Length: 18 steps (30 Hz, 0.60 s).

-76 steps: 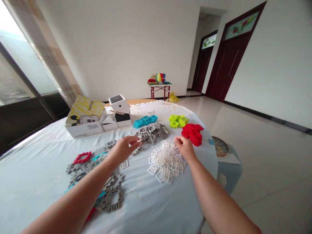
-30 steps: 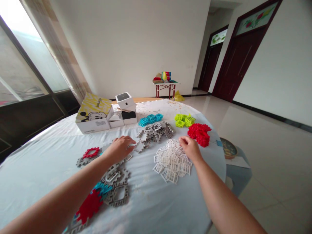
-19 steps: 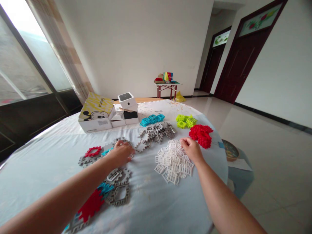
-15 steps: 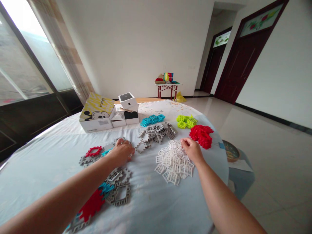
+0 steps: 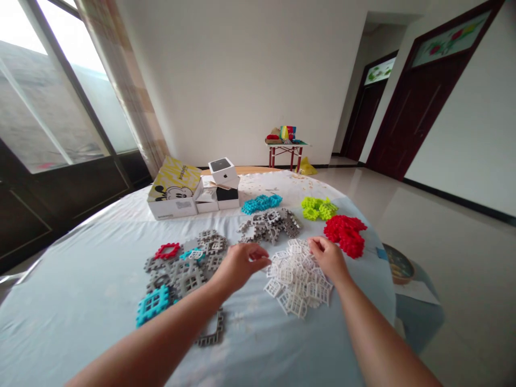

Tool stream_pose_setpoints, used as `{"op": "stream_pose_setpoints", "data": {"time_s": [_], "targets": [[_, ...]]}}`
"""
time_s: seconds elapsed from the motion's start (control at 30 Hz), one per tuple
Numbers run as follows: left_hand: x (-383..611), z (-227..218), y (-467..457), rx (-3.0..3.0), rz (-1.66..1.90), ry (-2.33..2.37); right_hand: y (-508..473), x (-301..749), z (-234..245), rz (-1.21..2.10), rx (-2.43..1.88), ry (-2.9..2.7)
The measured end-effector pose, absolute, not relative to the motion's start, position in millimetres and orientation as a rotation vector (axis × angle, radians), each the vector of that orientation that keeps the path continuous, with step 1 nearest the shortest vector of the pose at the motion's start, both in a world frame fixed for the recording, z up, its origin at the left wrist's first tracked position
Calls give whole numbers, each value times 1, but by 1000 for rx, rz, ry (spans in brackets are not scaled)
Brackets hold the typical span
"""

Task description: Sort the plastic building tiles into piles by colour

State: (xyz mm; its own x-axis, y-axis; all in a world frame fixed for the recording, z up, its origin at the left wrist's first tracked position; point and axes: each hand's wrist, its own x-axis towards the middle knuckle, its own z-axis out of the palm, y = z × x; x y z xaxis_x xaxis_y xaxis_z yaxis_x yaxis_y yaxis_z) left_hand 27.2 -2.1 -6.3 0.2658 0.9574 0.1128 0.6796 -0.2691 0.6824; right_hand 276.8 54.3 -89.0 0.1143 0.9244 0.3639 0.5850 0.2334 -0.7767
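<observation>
My left hand (image 5: 244,264) hovers at the left edge of a heap of white lattice window pieces (image 5: 296,279), its fingers curled toward the thumb. Whatever it may hold is too small to make out. My right hand (image 5: 329,259) rests at the heap's upper right edge with thumb and fingertips pinched together; its fingertips hide what is between them. To the left of my left hand lies a mixed pile of grey interlocking plastic pieces (image 5: 181,274), with a red square frame (image 5: 167,250) and a blue window frame piece (image 5: 153,304) among them. My left forearm covers part of this pile.
Sorted heaps stand beyond my hands: grey pieces (image 5: 270,226), blue pieces (image 5: 262,203), lime-green pieces (image 5: 318,208) and red pieces (image 5: 345,234). A yellow-lidded box (image 5: 173,208) and a small white box (image 5: 224,174) sit at the back left. A bowl (image 5: 398,264) is beside the table's right edge.
My left hand has moved right, from the mixed pile to the white heap. My right hand stays by the white heap, still pinched. The camera view has turned slightly left.
</observation>
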Motion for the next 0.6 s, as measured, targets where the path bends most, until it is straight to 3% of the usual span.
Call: {"op": "stream_pose_setpoints", "data": {"time_s": [0.2, 0.37, 0.6], "targets": [[67, 1, 12, 1956, 927, 1345, 52, 278, -88, 459, -1493, -1573], [8, -8, 37, 2357, 534, 1866, 55, 278, -89, 451, -1469, -1578], [-81, -23, 65, 2275, 127, 1979, 56, 276, -90, 480, -1451, -1583]]}}
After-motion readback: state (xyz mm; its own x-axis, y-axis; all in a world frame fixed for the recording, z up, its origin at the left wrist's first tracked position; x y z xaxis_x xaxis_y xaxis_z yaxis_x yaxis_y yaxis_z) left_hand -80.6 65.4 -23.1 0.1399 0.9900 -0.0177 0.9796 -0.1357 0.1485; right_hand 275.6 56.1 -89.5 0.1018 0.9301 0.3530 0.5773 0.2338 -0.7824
